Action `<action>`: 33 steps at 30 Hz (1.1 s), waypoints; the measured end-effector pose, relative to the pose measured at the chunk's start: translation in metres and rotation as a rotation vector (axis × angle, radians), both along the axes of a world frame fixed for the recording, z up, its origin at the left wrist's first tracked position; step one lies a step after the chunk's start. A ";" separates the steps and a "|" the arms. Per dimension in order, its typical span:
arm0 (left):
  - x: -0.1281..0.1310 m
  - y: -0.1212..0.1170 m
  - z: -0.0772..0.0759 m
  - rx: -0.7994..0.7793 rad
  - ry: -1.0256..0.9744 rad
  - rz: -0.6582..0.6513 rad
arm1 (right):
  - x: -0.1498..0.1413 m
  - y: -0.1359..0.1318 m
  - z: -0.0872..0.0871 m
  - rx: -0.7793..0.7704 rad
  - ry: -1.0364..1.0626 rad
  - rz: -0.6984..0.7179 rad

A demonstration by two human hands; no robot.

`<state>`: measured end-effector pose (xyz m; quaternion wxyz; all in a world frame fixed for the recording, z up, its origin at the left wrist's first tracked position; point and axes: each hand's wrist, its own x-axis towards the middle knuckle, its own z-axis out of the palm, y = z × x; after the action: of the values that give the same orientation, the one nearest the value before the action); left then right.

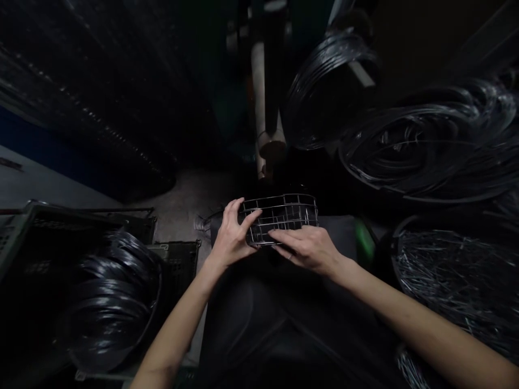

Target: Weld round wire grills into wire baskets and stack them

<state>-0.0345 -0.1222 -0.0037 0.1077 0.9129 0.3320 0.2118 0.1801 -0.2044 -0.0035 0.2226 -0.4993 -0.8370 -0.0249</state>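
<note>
A small wire basket (pixel 279 212) of thin metal rods, with an open grid wall, is held up in the middle of the view above my dark-clothed lap. My left hand (pixel 235 232) grips its left end, thumb along the front wires and fingers over the top left edge. Around the lower front right part of the basket close the fingers of my right hand (pixel 306 246), its fingertips at the bottom wires. The palm sides of both hands and the far wall of the basket are partly hidden.
On the left, a dark crate (pixel 24 237) stands by a bundle of shiny wire rings (pixel 113 297). Large wire coils (pixel 421 135) lie at the right. Below them a round tub (pixel 399 254) holds many short wire pieces (pixel 458 281). A machine with a pale cylinder (pixel 272 146) stands ahead.
</note>
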 end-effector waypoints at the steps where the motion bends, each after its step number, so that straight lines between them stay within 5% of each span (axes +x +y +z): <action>1: 0.000 0.003 0.002 0.010 -0.012 0.007 | 0.002 0.005 0.003 0.018 0.004 0.014; 7: 0.005 0.017 0.010 0.038 -0.050 0.020 | 0.012 0.027 0.016 0.105 0.022 0.090; 33: 0.019 0.041 0.012 0.017 -0.100 0.039 | 0.027 0.058 0.015 0.235 -0.018 0.109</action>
<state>-0.0152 -0.0809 0.0082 0.1124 0.8954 0.3421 0.2620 0.2075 -0.1459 0.0113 0.2731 -0.4234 -0.8561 -0.1153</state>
